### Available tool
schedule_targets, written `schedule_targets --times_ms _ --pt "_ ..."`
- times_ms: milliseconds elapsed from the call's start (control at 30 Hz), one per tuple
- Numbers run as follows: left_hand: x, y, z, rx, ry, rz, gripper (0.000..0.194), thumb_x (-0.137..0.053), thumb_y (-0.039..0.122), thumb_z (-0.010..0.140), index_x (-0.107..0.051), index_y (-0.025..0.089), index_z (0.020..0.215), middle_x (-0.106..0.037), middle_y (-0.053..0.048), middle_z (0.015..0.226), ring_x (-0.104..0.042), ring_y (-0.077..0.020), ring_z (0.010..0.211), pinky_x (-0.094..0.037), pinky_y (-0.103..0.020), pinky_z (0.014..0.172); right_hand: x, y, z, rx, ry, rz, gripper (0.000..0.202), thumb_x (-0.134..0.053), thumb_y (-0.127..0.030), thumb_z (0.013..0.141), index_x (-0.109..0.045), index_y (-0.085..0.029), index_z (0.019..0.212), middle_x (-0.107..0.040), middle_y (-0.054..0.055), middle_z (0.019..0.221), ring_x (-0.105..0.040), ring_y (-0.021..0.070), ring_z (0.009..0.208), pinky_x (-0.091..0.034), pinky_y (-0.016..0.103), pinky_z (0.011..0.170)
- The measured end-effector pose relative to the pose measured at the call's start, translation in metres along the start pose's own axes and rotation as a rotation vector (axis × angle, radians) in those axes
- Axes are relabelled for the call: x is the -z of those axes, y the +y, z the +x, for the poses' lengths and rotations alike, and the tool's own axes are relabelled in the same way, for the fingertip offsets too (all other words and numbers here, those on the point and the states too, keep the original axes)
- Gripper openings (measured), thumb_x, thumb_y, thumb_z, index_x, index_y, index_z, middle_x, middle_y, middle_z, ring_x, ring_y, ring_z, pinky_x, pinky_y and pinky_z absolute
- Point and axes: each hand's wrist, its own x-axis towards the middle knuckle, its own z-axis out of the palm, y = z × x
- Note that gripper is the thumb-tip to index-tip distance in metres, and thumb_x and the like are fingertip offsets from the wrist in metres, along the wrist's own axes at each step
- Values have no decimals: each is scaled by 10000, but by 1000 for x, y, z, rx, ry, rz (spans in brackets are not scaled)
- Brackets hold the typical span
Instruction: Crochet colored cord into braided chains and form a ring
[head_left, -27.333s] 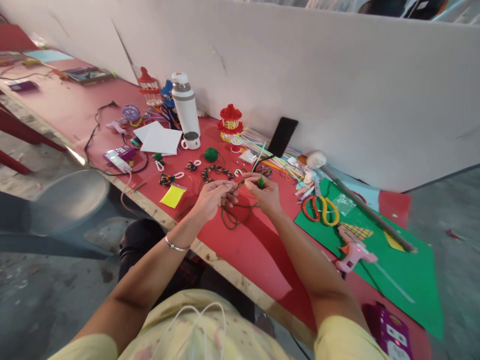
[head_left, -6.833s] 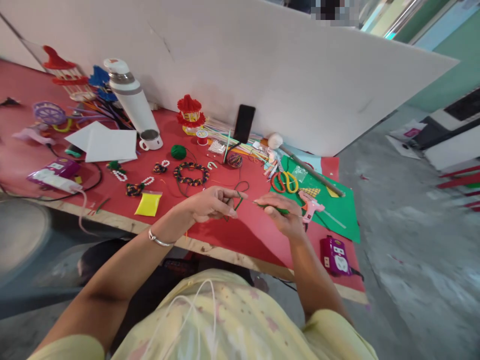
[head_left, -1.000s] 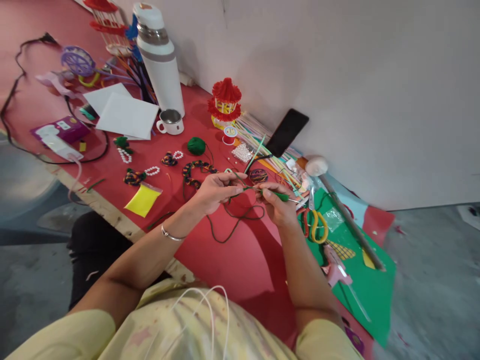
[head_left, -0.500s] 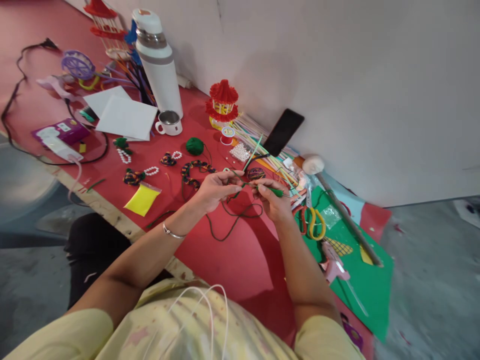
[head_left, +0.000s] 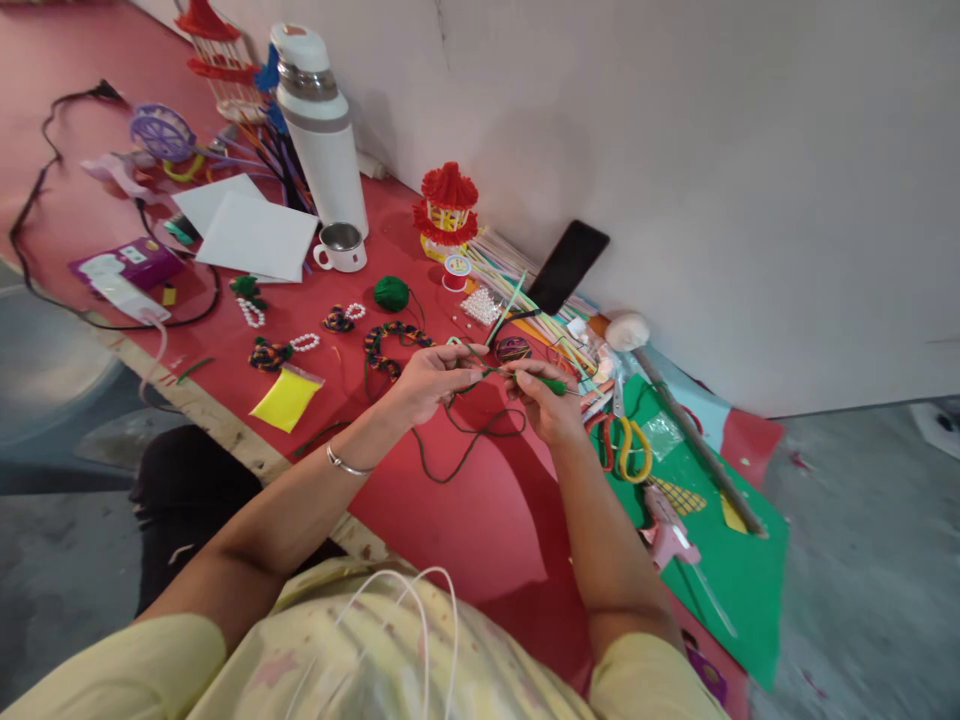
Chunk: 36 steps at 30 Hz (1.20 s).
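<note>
My left hand (head_left: 435, 380) is closed in a pinch on dark green yarn (head_left: 471, 433), which runs off in loose loops across the red table. In my right hand (head_left: 546, 398) is a crochet hook (head_left: 553, 384) with a green handle, its thin tip pointing at the left fingertips. The hands almost meet, with a short bit of green yarn work between them. A green yarn ball (head_left: 391, 293) lies beyond my left hand, close to a multicoloured crocheted strip (head_left: 384, 345). Just past the fingertips sits a ball of dark multicoloured yarn (head_left: 513, 348).
Pearl beads (head_left: 481, 304), a thread spool (head_left: 456, 272) and a phone (head_left: 568, 266) lie toward the wall. A white thermos (head_left: 322, 140) and a cup (head_left: 341, 247) stand at the back left. On the right are scissors (head_left: 634, 450) and a pink glue gun (head_left: 667, 530).
Both hands keep nearly the same place and hold on the yarn and hook. The whole view has shifted very slightly.
</note>
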Motion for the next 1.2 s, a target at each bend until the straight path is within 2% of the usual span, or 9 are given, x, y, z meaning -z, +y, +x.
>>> schedule_targets --times_ms 133,333,567,833,1200 --pt "0 1 -1 14 9 6 519 -946 261 617 -821 139 1106 -687 -6 705 -381 -12 448 -192 -187 394 1 0 0 8 -14 -22 193 -834 -407 777 -809 -273 913 -823 10 883 -724 142 694 -574 278 629" --pt "-1 4 -1 36 14 12 501 -941 252 602 -826 130 1074 -673 -3 672 -378 -13 440 -185 -186 398 1 -2 0 -22 -29 42 193 -863 -387 738 -826 -265 883 -814 8 831 -713 138 684 -561 270 628" --pt "2 0 1 20 -2 4 489 -945 254 632 -825 133 1091 -700 -24 738 -415 -13 464 -184 -178 393 2 1 1 -35 -31 16 200 -848 -397 754 -820 -261 898 -812 13 838 -715 146 696 -558 279 627" --pt "3 -2 3 36 -32 10 582 -959 222 599 -802 130 1152 -691 -7 766 -439 -14 470 -225 -183 408 2 0 1 -21 -40 42 158 -846 -361 776 -840 -267 903 -818 16 850 -718 124 699 -547 240 619" --pt "2 1 1 64 -17 38 564 -923 242 613 -795 95 1142 -666 -1 674 -351 -6 416 -170 -207 405 7 0 0 -43 -74 44 161 -841 -349 772 -844 -275 915 -825 18 863 -712 129 685 -558 261 631"
